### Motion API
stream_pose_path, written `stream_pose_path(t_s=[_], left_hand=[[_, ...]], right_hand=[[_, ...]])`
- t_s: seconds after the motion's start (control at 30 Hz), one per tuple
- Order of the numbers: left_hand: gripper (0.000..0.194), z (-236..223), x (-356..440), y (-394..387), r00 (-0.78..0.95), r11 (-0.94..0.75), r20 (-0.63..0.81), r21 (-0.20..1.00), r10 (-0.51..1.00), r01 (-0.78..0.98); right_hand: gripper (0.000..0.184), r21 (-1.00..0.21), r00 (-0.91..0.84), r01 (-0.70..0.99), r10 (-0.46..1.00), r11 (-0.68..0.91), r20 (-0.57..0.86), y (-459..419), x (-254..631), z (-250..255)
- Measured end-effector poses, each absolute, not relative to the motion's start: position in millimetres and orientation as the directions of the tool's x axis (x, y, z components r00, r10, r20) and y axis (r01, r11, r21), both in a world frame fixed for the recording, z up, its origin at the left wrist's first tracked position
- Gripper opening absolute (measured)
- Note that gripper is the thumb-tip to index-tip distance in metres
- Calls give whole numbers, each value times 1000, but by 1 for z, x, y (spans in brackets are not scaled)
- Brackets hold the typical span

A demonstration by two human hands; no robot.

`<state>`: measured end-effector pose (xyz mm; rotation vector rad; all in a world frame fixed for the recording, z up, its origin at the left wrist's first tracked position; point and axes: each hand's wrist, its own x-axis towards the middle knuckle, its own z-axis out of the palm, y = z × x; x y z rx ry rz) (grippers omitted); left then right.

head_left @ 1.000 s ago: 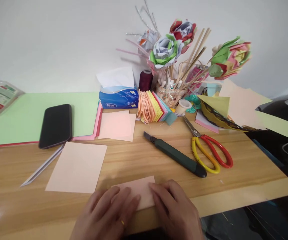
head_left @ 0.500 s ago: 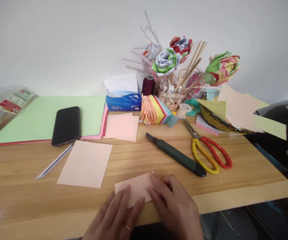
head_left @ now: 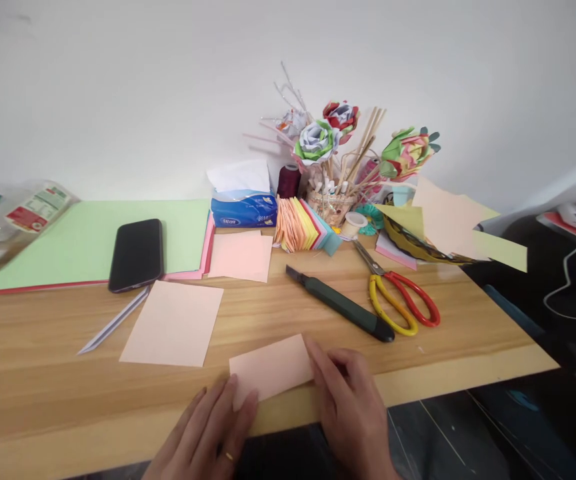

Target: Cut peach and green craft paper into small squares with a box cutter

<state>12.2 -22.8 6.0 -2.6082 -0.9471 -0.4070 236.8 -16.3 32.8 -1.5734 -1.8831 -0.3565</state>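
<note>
A folded rectangle of pale pink paper (head_left: 272,368) lies near the table's front edge, between my hands. My left hand (head_left: 205,430) holds its lower left corner, fingertips at the left edge and thumb on the lower edge. At the right end, my right hand (head_left: 351,403) grips the paper with its index finger along the edge and the other fingers curled. Left of the folded piece is a flat pink paper square (head_left: 172,325). Behind it lie a dark green utility knife (head_left: 341,303) with its blade out and scissors (head_left: 398,293) with yellow and red handles.
A black phone (head_left: 137,255) rests on green paper sheets (head_left: 83,233), near a folded paper strip (head_left: 113,321). Farther back stand a blue tissue pack (head_left: 245,210), a fan of coloured papers (head_left: 301,223), paper flowers (head_left: 318,141) and a basket with paper offcuts (head_left: 408,233).
My left hand has slid toward the paper's left edge and my right hand toward its right end, baring more of the paper. The camera view has shifted slightly.
</note>
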Motion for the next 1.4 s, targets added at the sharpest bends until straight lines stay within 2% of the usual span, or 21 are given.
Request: stream_pose_path(t_s=[0.1,0.17,0.23,0.33,0.47,0.77,0.93,1.2,1.3,1.4], left_hand=[[44,13,9,-17,765,-730,375,-265,523,629],[43,14,9,-16,759,-710,400,-299,513,638],[43,13,10,-17,765,-702,397,-324,508,634],[41,12,12,-20,743,-677,403,-322,534,662],[44,16,11,-23,740,-676,414,-321,530,663],[54,21,2,-26,732,-735,397,-181,553,654],[57,25,-3,-23,768,-768,343,-171,541,618],[48,27,-18,-12,836,-840,312,-168,451,516],[47,33,-20,-7,843,-876,341,-96,417,472],[42,50,-16,5,860,-922,341,60,379,383]], right_hand=[[30,-63,-283,890,656,452,700,-29,225,34],[39,13,-409,847,636,531,655,-35,219,34],[42,47,-454,844,666,534,592,-39,218,34],[34,49,-467,849,703,526,537,-40,223,32],[29,19,-410,877,728,480,549,-42,227,24],[32,-69,-290,910,746,409,599,-47,246,20],[32,-19,-319,914,745,406,586,-48,257,25],[32,49,-400,890,725,453,561,-46,264,24],[32,48,-399,891,730,451,556,-46,264,25],[31,26,-394,892,748,452,534,-46,265,30]])
